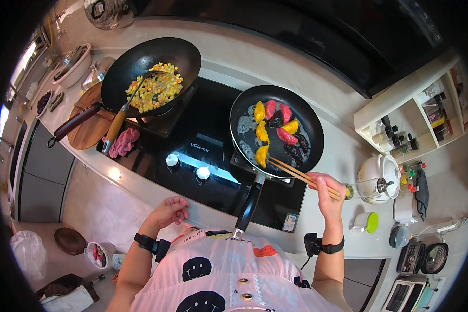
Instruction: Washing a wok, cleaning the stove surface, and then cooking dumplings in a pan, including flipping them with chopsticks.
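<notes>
With a pair of wooden chopsticks [292,171], my right hand [327,193] reaches over the rim of a black frying pan [253,136]. The chopstick tips are at a yellow dumpling [261,156] near the pan's front. Several yellow, pink and dark dumplings lie in bubbling liquid, among them a pink dumpling [287,136] and a dark dumpling [293,154]. The pan sits on the right burner, its black handle [249,204] pointing towards my body. My left hand [173,210] holds nothing, its fingers loosely curled near the counter edge, left of the handle.
A wok [117,78] on the left burner holds diced vegetables [156,93] and a wooden-handled ladle [119,121]. Beside it are a pink cloth [124,143] and a round wooden board [84,134]. A glass oil bottle [364,189] and a white pot [390,177] stand right of my right hand.
</notes>
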`<state>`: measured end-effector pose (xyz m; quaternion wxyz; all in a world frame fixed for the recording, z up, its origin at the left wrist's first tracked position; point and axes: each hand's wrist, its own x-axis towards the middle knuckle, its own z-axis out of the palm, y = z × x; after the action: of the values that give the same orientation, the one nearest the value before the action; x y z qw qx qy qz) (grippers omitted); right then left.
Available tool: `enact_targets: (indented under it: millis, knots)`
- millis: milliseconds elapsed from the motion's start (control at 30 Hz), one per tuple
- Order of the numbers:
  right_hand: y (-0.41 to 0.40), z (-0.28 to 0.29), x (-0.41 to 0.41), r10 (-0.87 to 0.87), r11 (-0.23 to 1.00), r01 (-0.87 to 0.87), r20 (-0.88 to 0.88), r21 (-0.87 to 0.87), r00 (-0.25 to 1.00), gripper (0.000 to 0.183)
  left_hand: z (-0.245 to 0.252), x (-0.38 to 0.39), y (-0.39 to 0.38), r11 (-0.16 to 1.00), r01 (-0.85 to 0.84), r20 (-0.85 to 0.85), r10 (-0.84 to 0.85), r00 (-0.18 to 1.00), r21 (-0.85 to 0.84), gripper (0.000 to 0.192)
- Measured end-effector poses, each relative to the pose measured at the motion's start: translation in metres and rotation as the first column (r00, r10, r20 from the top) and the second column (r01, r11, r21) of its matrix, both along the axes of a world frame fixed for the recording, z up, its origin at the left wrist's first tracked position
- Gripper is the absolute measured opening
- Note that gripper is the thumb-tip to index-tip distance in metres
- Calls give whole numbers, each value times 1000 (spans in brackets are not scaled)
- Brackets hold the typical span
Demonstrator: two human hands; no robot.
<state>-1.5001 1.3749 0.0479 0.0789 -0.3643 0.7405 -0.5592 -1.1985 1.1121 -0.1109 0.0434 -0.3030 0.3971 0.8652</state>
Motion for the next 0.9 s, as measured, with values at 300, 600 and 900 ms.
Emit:
enact_targets:
  millis: [300, 600, 900]
  knots:
    - [5, 17, 27, -173, 983, 177, 92, -38, 981, 19, 4, -3, 0, 1000, 9, 8, -9, 1000, 26, 14]
    - [-27, 6, 12, -66, 996, 58, -118, -72, 991, 13, -2, -2, -2, 999, 29, 4, -29, 1000, 26, 14]
    - [-68, -27, 0, -55, 998, 45, -208, -54, 977, 15, -1, -2, 0, 1000, 18, 6, -18, 1000, -4, 15]
